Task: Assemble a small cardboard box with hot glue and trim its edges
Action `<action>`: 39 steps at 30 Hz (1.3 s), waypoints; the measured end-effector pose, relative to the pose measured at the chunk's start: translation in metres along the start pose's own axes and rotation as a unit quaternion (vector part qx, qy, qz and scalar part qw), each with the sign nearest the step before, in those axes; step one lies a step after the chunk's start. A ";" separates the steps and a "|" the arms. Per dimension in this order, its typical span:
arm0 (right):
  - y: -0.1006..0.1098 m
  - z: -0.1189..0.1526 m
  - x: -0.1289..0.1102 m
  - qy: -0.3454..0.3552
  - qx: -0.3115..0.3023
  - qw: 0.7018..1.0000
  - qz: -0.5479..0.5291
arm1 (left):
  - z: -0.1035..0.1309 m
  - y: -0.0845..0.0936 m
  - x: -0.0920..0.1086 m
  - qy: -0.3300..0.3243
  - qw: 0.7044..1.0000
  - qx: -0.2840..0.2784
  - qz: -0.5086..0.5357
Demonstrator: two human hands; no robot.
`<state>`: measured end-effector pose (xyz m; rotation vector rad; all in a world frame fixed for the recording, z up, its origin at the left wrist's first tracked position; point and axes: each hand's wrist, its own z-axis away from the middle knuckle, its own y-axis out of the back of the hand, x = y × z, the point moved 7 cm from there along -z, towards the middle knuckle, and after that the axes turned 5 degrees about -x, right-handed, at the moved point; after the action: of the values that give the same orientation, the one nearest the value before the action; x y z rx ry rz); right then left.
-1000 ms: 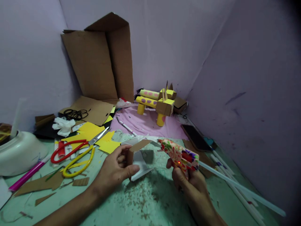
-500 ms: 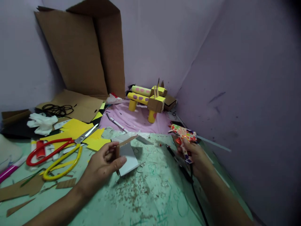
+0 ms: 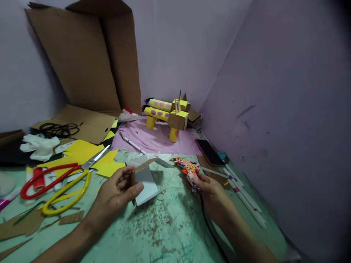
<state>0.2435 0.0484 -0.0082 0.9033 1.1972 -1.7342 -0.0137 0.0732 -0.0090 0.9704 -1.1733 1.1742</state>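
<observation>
My left hand (image 3: 117,194) is closed on a folded piece of cardboard (image 3: 146,184), brown at its edge and white on the broad face. The piece is held at the table's middle, thumb on the near side. My right hand (image 3: 212,191) grips the handle of a flower-patterned hot glue gun (image 3: 189,168), its nozzle pointing left toward the cardboard but apart from it. A long pale glue stick (image 3: 214,171) juts from the gun's back, and a black cord (image 3: 210,223) trails down from the handle.
Scissors with red and yellow handles (image 3: 86,171) lie on yellow paper (image 3: 108,168) at left, among cardboard scraps (image 3: 20,223). Yellow cardboard animals (image 3: 178,120) stand on pink cloth (image 3: 131,133). A phone (image 3: 210,152) and white sticks (image 3: 245,199) lie right; a large cardboard box (image 3: 82,54) leans behind.
The glue gun in my right hand has moved left, closer to the cardboard, uncovering the phone and white sticks. My left hand keeps its hold. The view has shifted slightly right.
</observation>
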 end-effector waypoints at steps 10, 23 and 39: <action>-0.013 0.019 -0.014 0.050 -0.032 0.979 0.195 | -0.001 0.000 0.001 -0.010 1.000 0.006 0.015; -0.057 -0.014 0.039 0.043 -0.137 0.978 0.149 | -0.001 0.002 0.005 -0.030 0.998 -0.042 0.046; -0.055 0.000 0.027 0.045 0.023 0.999 0.017 | -0.002 -0.011 0.002 -0.011 0.996 -0.065 0.060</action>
<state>0.1824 0.0533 -0.0125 1.0324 1.1979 -1.7160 -0.0029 0.0735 -0.0073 0.8247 -1.3246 1.1687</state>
